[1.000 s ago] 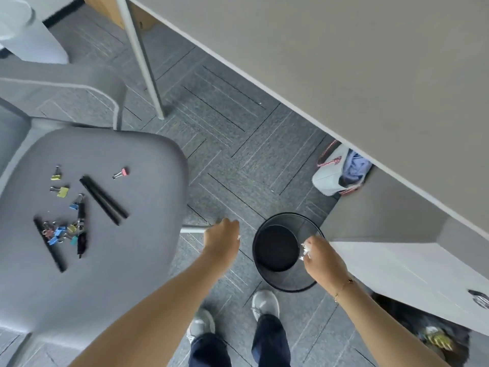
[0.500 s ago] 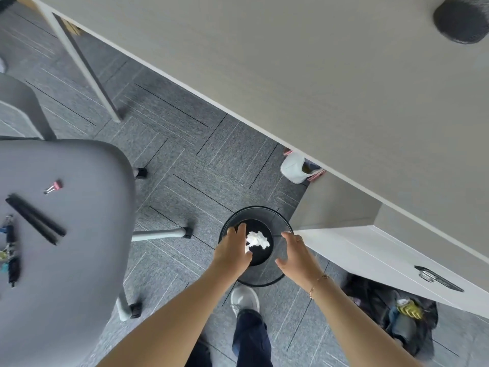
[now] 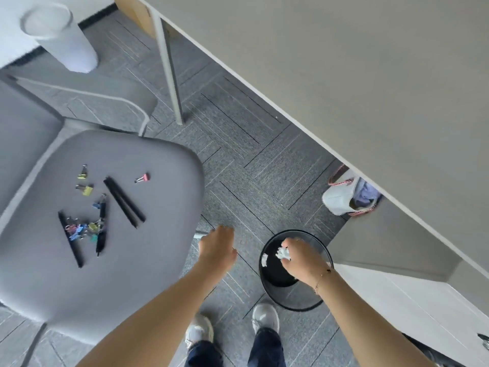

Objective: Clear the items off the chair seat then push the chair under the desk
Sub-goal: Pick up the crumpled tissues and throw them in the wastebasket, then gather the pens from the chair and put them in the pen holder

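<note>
- Chair (image 3: pixel 148 274): grey seat at left, clear of the desk. Armrest on its far side.
- On the seat: two yellow clips (image 3: pixel 84 182) far left; a cluster of mixed-colour clips (image 3: pixel 79 229) nearer; one blue clip (image 3: pixel 98 205) between them; one pink clip (image 3: pixel 143 178) apart, toward the seat's right edge.
- Pens on the seat: a pair of black pens (image 3: pixel 124 202) lying side by side at a diagonal; one black pen (image 3: pixel 70 239) left of the cluster; one more (image 3: pixel 102 234) running through the cluster.
- White bin (image 3: pixel 63 38): far left, on the floor.
- Left hand (image 3: pixel 217 250): just right of the seat edge, palm down, fingers loosely curled, holding nothing visible.
- Black bin (image 3: pixel 293 300): on the floor near the person's feet. A white scrap (image 3: pixel 264 259) lies inside.
- Right hand (image 3: pixel 301 256): over the black bin, fingers closed on crumpled white paper (image 3: pixel 282 253).
- White bag (image 3: pixel 341 200): on the floor, partly under the desk.
- Desk (image 3: pixel 357 75): top spans the right and far side; one leg stands beyond the chair.
</note>
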Action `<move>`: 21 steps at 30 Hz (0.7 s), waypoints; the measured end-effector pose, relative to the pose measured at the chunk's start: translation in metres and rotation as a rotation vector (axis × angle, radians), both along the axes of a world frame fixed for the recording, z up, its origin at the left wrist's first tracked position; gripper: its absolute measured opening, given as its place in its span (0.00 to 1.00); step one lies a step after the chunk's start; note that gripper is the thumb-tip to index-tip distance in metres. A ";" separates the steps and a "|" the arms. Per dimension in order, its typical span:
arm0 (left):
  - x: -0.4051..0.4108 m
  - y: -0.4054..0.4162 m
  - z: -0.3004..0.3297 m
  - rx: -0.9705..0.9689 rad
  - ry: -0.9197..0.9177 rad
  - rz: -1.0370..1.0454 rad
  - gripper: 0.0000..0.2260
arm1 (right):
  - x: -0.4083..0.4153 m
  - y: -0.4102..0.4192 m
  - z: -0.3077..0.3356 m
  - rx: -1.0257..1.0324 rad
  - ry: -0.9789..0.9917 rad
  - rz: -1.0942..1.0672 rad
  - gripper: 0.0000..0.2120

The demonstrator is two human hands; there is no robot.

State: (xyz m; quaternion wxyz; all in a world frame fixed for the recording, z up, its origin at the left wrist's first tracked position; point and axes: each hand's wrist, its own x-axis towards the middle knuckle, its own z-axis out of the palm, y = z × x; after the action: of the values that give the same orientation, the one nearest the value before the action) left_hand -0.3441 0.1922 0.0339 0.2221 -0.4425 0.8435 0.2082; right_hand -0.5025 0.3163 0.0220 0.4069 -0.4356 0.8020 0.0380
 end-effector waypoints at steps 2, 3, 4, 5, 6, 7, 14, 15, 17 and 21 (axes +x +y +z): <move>0.028 -0.023 0.009 -0.021 0.003 0.049 0.12 | 0.017 -0.029 0.008 -0.032 -0.009 0.040 0.18; 0.042 -0.034 0.013 -0.033 -0.004 0.073 0.13 | 0.025 -0.043 0.010 -0.051 -0.015 0.070 0.18; 0.058 -0.045 0.017 -0.042 -0.015 0.099 0.14 | 0.035 -0.058 0.013 -0.073 -0.020 0.107 0.18; 0.074 -0.055 0.021 -0.050 -0.026 0.129 0.14 | 0.046 -0.072 0.016 -0.083 -0.027 0.143 0.18; 0.091 -0.064 0.024 -0.058 -0.036 0.161 0.15 | 0.057 -0.087 0.020 -0.095 -0.031 0.175 0.18; 0.108 -0.072 0.027 -0.066 -0.043 0.194 0.14 | 0.069 -0.101 0.024 -0.099 -0.033 0.204 0.18; 0.219 -0.108 0.031 -0.094 -0.043 0.436 0.14 | 0.151 -0.188 0.036 -0.149 -0.034 0.387 0.17; 0.233 -0.112 0.030 -0.103 -0.041 0.460 0.13 | 0.162 -0.198 0.036 -0.147 -0.033 0.416 0.17; 0.258 -0.123 0.028 -0.128 -0.036 0.504 0.12 | 0.182 -0.218 0.034 -0.143 -0.031 0.466 0.17; 0.294 -0.143 0.014 -0.140 0.014 0.627 0.08 | 0.215 -0.252 0.028 -0.136 -0.014 0.513 0.16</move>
State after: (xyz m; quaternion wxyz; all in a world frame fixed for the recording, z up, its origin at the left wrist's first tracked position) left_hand -0.0506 0.0496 0.0476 0.1105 -0.6935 0.6799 0.2111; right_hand -0.2879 0.0648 0.0503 0.3595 -0.6514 0.6630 0.0831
